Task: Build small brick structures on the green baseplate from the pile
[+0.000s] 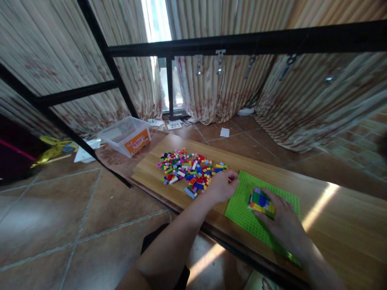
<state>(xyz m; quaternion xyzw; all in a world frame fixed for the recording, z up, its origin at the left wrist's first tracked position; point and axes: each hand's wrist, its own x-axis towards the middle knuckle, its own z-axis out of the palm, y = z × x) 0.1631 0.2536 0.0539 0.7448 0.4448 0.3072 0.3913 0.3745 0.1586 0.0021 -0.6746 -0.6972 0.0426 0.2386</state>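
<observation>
A small block of stacked toy bricks (260, 200), with blue, green, purple, orange and yellow tops, stands on the green baseplate (242, 215). My right hand (284, 219) grips this block from the right, thumb on its near side and fingers on its far side. Over the left edge of the baseplate is my left hand (222, 187), its fingertips pinched together. Whatever those fingertips hold, if anything, is too small to make out. Just left of that hand spreads a pile of loose toy bricks (189, 167) in many colours.
A clear plastic box (117, 141) with an orange label stands at the far left end of the wooden board (338, 217). Black metal rails (211, 47) with hanging clips cross behind it. Papers lie on the tiled floor (54, 217) near the curtains.
</observation>
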